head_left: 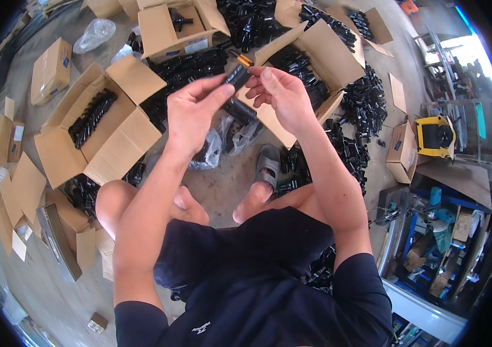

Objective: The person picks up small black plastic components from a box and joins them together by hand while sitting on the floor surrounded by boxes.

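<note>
My left hand (194, 107) is closed round a short black cylinder (237, 78) with pale marks on its side. An orange-yellow part (245, 59) shows at the far end of it. My right hand (280, 95) has its fingers curled, thumb and forefinger pinched at that cylinder's right side by the orange part. Just below my hands is a thicker black cylindrical piece (240, 110); whether it is held or lies behind them I cannot tell. An open carton (121, 141) on the left has a row of black parts (92, 118) inside.
Another open carton (330, 58) full of black parts stands at right. Loose black parts lie in a heap (364, 107) on the floor, with clear plastic bags (208, 151) near my feet. Further right are a yellow-framed thing (435, 136) on a carton and a cluttered shelf (439, 243).
</note>
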Demonstrator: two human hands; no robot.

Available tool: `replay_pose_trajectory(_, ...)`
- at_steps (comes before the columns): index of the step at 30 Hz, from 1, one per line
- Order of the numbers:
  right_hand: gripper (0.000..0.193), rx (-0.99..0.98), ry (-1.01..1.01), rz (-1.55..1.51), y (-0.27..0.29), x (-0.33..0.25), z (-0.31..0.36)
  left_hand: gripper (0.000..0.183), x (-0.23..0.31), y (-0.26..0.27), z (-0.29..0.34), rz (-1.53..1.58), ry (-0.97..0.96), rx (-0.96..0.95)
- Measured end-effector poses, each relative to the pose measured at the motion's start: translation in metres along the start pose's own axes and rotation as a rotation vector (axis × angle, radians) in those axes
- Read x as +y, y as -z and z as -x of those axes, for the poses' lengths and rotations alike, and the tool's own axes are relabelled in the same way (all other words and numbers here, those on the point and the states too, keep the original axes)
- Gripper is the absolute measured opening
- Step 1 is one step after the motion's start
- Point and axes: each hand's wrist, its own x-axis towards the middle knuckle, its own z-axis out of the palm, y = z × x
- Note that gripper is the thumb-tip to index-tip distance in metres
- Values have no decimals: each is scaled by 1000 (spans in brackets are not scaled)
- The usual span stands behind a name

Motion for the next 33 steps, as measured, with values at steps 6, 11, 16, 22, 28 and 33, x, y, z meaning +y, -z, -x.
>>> replay_pose_trajectory(6,25,-7,-221,999,34,146,-29,23,20,9,-12,357,16,102)
replay_pose_trajectory(11,15,-47,-251,1498,51,278,-30,22,26,12,-20,480,37,165)
replay_pose_trajectory(16,20,-150,-15,1660,53,337,-20,24,20,23,-24,481,82,213)
replay_pose_trajectory(22,23,-168,-8,1617,51,346,-27,23,10,26,-44,507,152,234)
replay_pose_trajectory(28,41,-609,195,1982,101,411,-31,10,20,29,-41,428,-44,227)
replay_pose_trajectory(33,40,-777,859,2169,122,393,-39,15,-9,17,-63,416,5,330)
